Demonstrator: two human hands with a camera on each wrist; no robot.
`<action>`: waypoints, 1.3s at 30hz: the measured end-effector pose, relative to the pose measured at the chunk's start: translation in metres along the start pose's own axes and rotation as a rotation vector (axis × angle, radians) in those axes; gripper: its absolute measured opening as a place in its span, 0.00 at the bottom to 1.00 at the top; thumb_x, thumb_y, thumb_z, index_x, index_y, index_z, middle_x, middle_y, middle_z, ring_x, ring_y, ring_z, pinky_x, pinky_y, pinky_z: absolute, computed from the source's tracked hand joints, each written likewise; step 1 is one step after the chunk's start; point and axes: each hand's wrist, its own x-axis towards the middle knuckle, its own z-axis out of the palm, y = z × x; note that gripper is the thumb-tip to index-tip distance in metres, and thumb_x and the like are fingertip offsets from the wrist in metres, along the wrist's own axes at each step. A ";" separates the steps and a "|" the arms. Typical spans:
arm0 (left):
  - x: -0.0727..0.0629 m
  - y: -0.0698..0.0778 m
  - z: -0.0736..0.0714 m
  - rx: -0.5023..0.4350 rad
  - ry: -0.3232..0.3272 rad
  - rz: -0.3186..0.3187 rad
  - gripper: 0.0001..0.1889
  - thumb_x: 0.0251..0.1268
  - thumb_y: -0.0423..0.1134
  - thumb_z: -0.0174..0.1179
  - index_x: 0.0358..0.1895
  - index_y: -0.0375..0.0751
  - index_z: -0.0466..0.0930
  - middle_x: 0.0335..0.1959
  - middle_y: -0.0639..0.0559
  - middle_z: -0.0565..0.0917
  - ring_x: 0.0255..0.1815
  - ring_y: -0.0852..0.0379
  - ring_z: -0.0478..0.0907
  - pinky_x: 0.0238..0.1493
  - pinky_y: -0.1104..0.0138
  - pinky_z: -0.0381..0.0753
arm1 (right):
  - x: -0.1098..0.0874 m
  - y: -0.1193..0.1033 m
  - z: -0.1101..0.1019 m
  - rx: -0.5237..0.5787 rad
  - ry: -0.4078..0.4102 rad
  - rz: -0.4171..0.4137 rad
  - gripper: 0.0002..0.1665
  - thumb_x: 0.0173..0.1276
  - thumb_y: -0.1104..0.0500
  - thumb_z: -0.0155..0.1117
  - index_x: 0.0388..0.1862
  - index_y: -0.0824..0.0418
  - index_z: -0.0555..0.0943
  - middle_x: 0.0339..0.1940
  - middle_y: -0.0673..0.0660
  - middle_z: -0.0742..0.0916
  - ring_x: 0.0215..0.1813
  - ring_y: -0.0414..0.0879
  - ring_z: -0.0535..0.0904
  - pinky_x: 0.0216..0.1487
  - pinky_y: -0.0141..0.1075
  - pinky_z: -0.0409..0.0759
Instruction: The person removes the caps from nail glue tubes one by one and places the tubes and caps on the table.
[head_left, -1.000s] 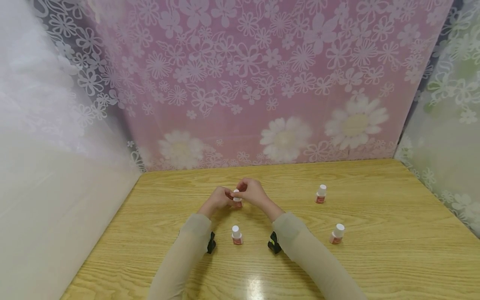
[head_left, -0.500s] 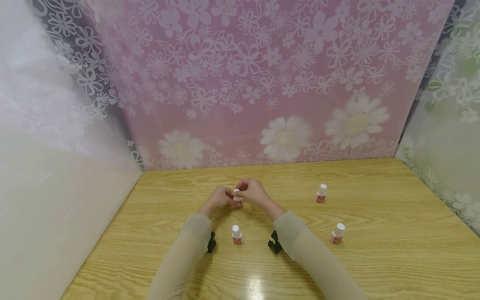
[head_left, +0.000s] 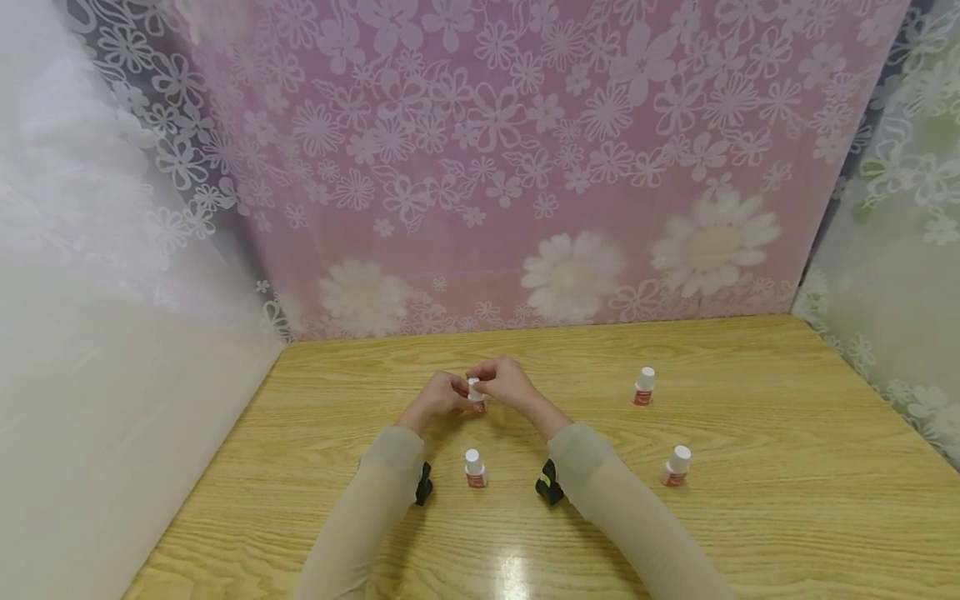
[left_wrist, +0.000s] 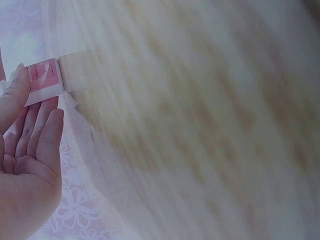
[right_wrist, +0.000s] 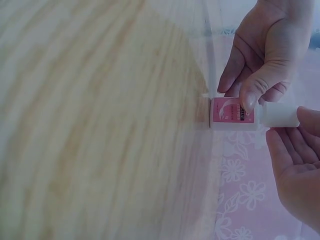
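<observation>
A small white bottle [head_left: 477,407] with a pink-red label stands upright between my hands, its base at or very near the wooden tabletop. My left hand [head_left: 439,394] grips its body; in the left wrist view the thumb lies over the label [left_wrist: 42,77], with the fingers behind. My right hand [head_left: 507,384] pinches the white cap [right_wrist: 280,115] from above, as the right wrist view shows. The cap is on the bottle neck. A second capped bottle [head_left: 476,470] stands between my forearms, nearer to me.
Two more such bottles stand to the right, one farther back [head_left: 642,387] and one nearer [head_left: 676,467]. Black wrist devices show beside both sleeves. The wooden table [head_left: 337,367] ends at a pink flowered curtain [head_left: 450,208], with pale sheets on either side.
My right hand's fingers have shifted slightly to the left around the cap. My left hand keeps its grip on the bottle, and the other bottles stand where they were.
</observation>
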 end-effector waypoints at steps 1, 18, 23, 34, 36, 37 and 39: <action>0.000 0.000 0.000 -0.003 -0.001 0.001 0.08 0.42 0.34 0.70 0.27 0.35 0.82 0.23 0.52 0.81 0.25 0.61 0.70 0.27 0.71 0.68 | 0.000 0.000 0.000 0.003 -0.001 -0.001 0.12 0.59 0.68 0.59 0.42 0.69 0.80 0.39 0.60 0.83 0.41 0.49 0.77 0.40 0.37 0.75; 0.001 -0.002 0.001 0.014 0.015 0.016 0.07 0.43 0.34 0.69 0.25 0.35 0.82 0.19 0.54 0.80 0.23 0.61 0.65 0.25 0.71 0.65 | -0.001 0.000 0.002 -0.068 0.054 0.033 0.14 0.50 0.58 0.70 0.33 0.64 0.79 0.26 0.51 0.81 0.31 0.43 0.76 0.33 0.35 0.74; 0.001 -0.002 0.001 0.026 0.009 0.036 0.09 0.42 0.37 0.70 0.24 0.35 0.83 0.16 0.56 0.77 0.20 0.61 0.63 0.22 0.71 0.62 | -0.001 0.000 0.002 -0.088 0.070 0.039 0.13 0.50 0.58 0.70 0.31 0.63 0.78 0.25 0.51 0.80 0.29 0.42 0.75 0.30 0.34 0.73; 0.000 -0.001 0.002 -0.020 0.002 0.022 0.09 0.42 0.35 0.70 0.27 0.34 0.83 0.19 0.52 0.81 0.21 0.61 0.65 0.23 0.71 0.64 | -0.002 -0.003 0.001 -0.081 0.059 0.031 0.10 0.53 0.60 0.68 0.32 0.64 0.80 0.26 0.52 0.81 0.32 0.43 0.77 0.34 0.35 0.74; 0.000 -0.001 0.002 -0.025 0.000 0.019 0.09 0.42 0.35 0.70 0.27 0.34 0.83 0.20 0.52 0.81 0.22 0.61 0.66 0.24 0.71 0.65 | -0.002 -0.002 0.001 -0.085 0.048 0.023 0.10 0.53 0.61 0.68 0.33 0.64 0.80 0.28 0.52 0.82 0.33 0.44 0.77 0.35 0.35 0.75; 0.000 -0.001 0.001 -0.019 -0.001 0.019 0.09 0.42 0.35 0.70 0.28 0.34 0.83 0.20 0.52 0.81 0.22 0.61 0.67 0.24 0.71 0.66 | -0.002 -0.002 0.000 -0.089 0.043 0.020 0.10 0.54 0.61 0.67 0.34 0.65 0.80 0.29 0.53 0.82 0.34 0.44 0.78 0.36 0.35 0.75; 0.001 -0.001 0.001 -0.001 0.000 0.014 0.09 0.42 0.36 0.70 0.27 0.35 0.83 0.21 0.53 0.81 0.23 0.61 0.68 0.25 0.71 0.66 | -0.001 -0.002 0.000 -0.084 0.032 0.014 0.11 0.55 0.61 0.66 0.36 0.66 0.80 0.31 0.54 0.83 0.36 0.46 0.78 0.37 0.36 0.75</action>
